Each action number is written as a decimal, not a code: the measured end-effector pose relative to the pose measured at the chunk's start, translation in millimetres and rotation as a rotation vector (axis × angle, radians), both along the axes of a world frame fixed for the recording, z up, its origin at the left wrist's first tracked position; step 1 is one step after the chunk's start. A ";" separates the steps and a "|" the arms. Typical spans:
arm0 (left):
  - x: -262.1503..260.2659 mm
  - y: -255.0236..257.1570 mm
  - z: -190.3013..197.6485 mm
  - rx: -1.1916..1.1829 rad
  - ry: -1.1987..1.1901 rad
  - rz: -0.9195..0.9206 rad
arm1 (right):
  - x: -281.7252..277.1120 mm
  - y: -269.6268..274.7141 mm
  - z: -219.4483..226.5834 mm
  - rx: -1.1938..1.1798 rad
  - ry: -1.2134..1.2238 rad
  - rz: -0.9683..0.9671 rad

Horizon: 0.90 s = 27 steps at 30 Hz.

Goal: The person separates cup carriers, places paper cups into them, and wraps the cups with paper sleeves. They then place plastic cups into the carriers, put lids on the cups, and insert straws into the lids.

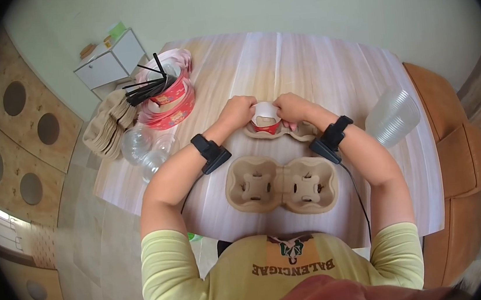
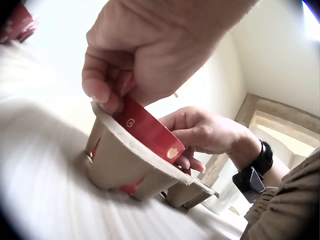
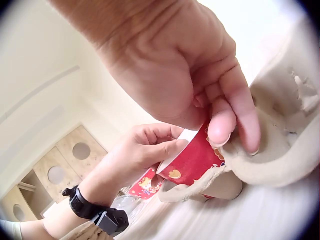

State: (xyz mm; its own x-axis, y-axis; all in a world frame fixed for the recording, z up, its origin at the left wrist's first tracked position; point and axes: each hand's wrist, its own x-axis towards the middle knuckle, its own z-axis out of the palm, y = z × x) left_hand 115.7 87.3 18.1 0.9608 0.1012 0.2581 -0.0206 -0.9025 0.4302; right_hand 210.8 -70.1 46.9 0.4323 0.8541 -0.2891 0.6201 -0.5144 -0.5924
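A red paper sleeve with a white inside [image 1: 266, 125] stands in one cup well of the far pulp carrier [image 1: 265, 135]. My left hand [image 1: 239, 111] pinches the sleeve's left edge; in the left wrist view the red band [image 2: 150, 131] rises above the carrier rim [image 2: 135, 152] beside those fingertips. My right hand [image 1: 296, 109] pinches the opposite edge, and in the right wrist view two of its fingers [image 3: 240, 107] extend down over the carrier [image 3: 265, 165]. Nearer my body lies a second carrier [image 1: 281, 185] with its wells facing up.
At the table's left are stacked red sleeves [image 1: 173, 115], black straws [image 1: 149, 90], a stack of pulp carriers [image 1: 110, 125] and clear lids [image 1: 137, 146]. A stack of clear cups [image 1: 392, 116] lies at the right, near a brown chair [image 1: 458, 156].
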 end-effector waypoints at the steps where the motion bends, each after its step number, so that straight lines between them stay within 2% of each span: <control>1: -1.3 -0.4 0.4 -0.014 0.002 0.000 | 0.6 -0.9 -0.2 0.001 -0.004 0.004; 6: -13.9 -5.1 10.6 -0.030 -0.051 0.030 | -6.9 -16.8 12.0 0.147 0.110 -0.059; 8: -22.7 -6.2 19.8 0.010 -0.225 0.017 | -8.6 -27.7 21.0 0.190 0.104 -0.038; 12: -42.8 4.7 39.5 0.017 -0.223 0.035 | -24.5 -63.7 51.8 0.355 0.151 0.029; 15: -55.5 34.5 38.9 0.169 -0.084 0.089 | -41.3 -99.7 57.6 0.466 0.372 -0.073; 17: -58.8 72.5 30.9 0.183 -0.013 0.219 | -49.0 -118.3 49.8 0.464 0.332 -0.035; 18: -64.0 88.6 34.6 0.325 0.035 0.281 | -52.7 -125.1 47.2 0.465 0.287 -0.007; 19: -65.5 109.3 28.1 0.352 0.042 0.370 | -57.4 -130.0 47.1 0.468 0.292 -0.008; 21: -82.5 126.5 34.2 0.424 0.064 0.414 | -65.8 -136.9 49.6 0.417 0.239 0.019; 22: -87.1 128.9 38.5 0.493 0.080 0.461 | -68.1 -138.3 50.5 0.420 0.239 0.018; 27: -105.3 121.5 41.5 0.488 0.129 0.480 | -71.7 -136.1 50.1 0.487 0.251 0.030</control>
State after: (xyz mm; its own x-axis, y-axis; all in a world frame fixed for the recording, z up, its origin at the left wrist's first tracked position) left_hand 10.4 208.8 59.5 0.8651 0.4237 0.2685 0.4529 -0.8899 -0.0549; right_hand 139.1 -206.2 97.1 0.3744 0.9258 0.0519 0.4395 -0.1279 -0.8891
